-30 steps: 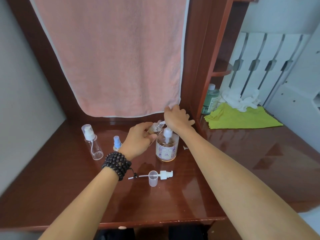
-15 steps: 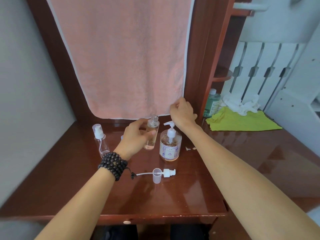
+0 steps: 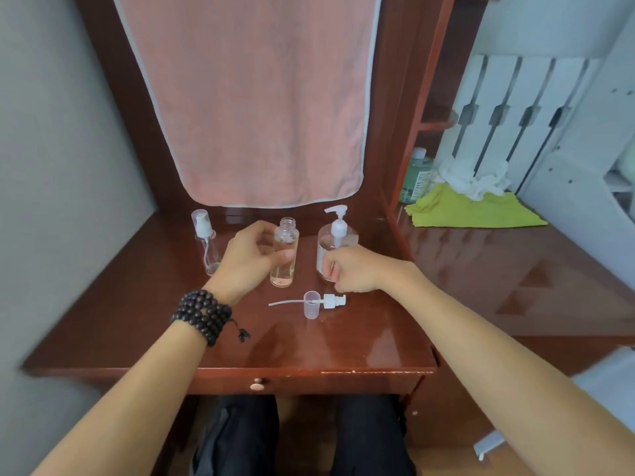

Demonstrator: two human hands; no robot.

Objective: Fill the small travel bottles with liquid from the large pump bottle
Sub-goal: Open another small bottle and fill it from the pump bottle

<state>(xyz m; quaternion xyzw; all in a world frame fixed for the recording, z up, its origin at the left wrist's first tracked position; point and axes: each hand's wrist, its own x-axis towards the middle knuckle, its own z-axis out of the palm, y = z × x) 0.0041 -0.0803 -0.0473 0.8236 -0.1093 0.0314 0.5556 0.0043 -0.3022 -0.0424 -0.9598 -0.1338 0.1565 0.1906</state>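
Note:
The large pump bottle [image 3: 338, 240], clear with a white pump, stands at the back of the brown table [image 3: 137, 304]. To its left stands a small open travel bottle [image 3: 284, 259], upright, with a little pinkish liquid at the bottom. My left hand [image 3: 245, 261] is wrapped around this bottle. My right hand [image 3: 357, 269] hovers in front of the pump bottle's base with fingers curled and nothing visible in them. Just below it lie a loose white pump head with its tube [image 3: 331, 300] and a clear cap [image 3: 311, 305]. Further left stands a capped small spray bottle [image 3: 206, 242].
A pink towel [image 3: 247, 97] hangs behind the bottles. To the right, on a lower surface, are a green bottle [image 3: 417, 175], a yellow-green cloth [image 3: 474, 213] and a white crumpled cloth [image 3: 476, 176]. A drawer knob [image 3: 257, 385] sits under the table's front edge.
My left hand brought the tilted small bottle upright and stood it on the table. My right hand came off the pump top and dropped in front of the pump bottle, near the loose pump head.

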